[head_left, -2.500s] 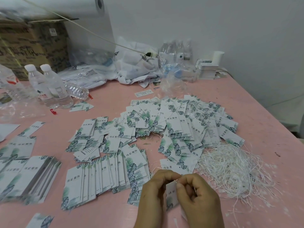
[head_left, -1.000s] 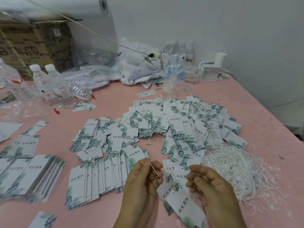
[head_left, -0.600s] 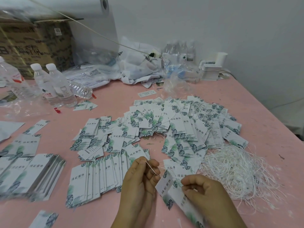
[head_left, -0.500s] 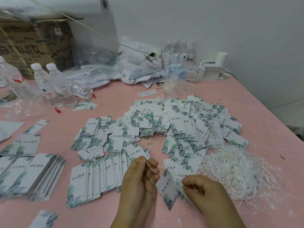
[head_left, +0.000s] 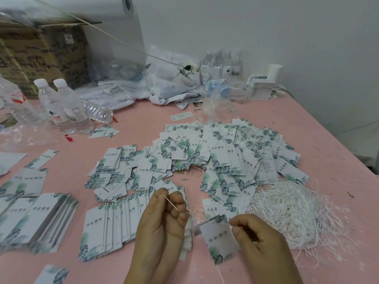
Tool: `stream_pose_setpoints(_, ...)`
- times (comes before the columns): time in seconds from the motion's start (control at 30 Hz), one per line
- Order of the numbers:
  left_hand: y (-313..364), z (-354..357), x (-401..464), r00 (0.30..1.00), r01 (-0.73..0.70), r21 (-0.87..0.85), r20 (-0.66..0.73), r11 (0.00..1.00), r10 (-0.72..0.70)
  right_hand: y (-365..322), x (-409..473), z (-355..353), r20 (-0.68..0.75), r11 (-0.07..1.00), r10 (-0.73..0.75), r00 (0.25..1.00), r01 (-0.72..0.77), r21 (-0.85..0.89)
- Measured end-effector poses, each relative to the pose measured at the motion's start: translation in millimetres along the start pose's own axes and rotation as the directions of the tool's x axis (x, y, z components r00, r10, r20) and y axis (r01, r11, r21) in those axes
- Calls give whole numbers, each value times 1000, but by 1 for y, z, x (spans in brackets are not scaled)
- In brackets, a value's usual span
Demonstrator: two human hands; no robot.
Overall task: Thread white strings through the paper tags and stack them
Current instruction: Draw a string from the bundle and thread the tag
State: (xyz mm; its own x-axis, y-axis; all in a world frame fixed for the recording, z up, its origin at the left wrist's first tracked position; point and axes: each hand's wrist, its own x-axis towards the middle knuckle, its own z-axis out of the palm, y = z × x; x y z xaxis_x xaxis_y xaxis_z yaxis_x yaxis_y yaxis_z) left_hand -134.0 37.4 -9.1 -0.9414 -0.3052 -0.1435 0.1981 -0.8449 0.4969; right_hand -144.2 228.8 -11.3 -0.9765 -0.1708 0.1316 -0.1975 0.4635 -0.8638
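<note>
Two hands work low in the head view, the only view there is: the left hand point(head_left: 164, 220) pinches a thin wire-like threading tool or stiff string end point(head_left: 174, 203) between thumb and fingers, and the right hand point(head_left: 260, 242) grips one paper tag point(head_left: 220, 238) by its upper corner, holding it tilted above the pink desk point(head_left: 328, 140). Whether the string already runs through the tag's hole is hard to say, since the hole sits under the right fingers and the strand there is very fine; a thin white line does trail down below the tag. As for progress, a fanned row of tags point(head_left: 114, 220) lies just left of the hands and a neater stack point(head_left: 41, 218) sits at the left edge, though at this size I cannot tell which of these carry strings. A wide loose heap of tags point(head_left: 225, 160) spreads across the middle of the desk, with some fine white loops among them, and a large tangle of white strings point(head_left: 291, 214) lies just right of the hands, so by my reckoning a good deal is left to do. Water bottles point(head_left: 67, 107), a cardboard box point(head_left: 43, 56) and crumpled plastic bags point(head_left: 170, 83) crowd the far side, blurred. Both forearms are cut off by the bottom edge.
</note>
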Motion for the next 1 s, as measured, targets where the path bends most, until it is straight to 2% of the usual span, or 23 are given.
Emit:
stream_pose_setpoints(0.1, 10, 2, -4, 994, 26, -43, 104, 999, -22, -4, -3, 5, -18, 987, 29, 999, -26, 161)
stream_pose_setpoints(0.17, 10, 3, -6, 987, 39, -6, 158, 999, -37, -4, -2, 6, -9, 976, 47, 999, -44, 212)
stream_pose_setpoints(0.4, -25, 3, -9, 989, 36, 355, 124, 934, -85, 0, 7, -9, 22, 866, 144, 989, -137, 481)
stream_pose_setpoints(0.5, -40, -1, -12, 991, 29, 476, 98, 879, -85, 4, 9, -10, -9, 854, 148, 989, -123, 505)
stream_pose_setpoints(0.73, -39, -3, -14, 994, -9, 554, 98, 832, -55, 4, 11, -12, -54, 754, 172, 984, -96, 650)
stream_pose_setpoints(0.9, -39, -1, -16, 994, -39, 587, 107, 808, -30, 7, 13, -11, 65, 652, 166, 984, -159, 741)
stream_pose_setpoints(1.0, -38, 1, -18, 992, -58, 608, 121, 792, -20, 5, 11, -8, 129, 645, 141, 982, -190, 740)
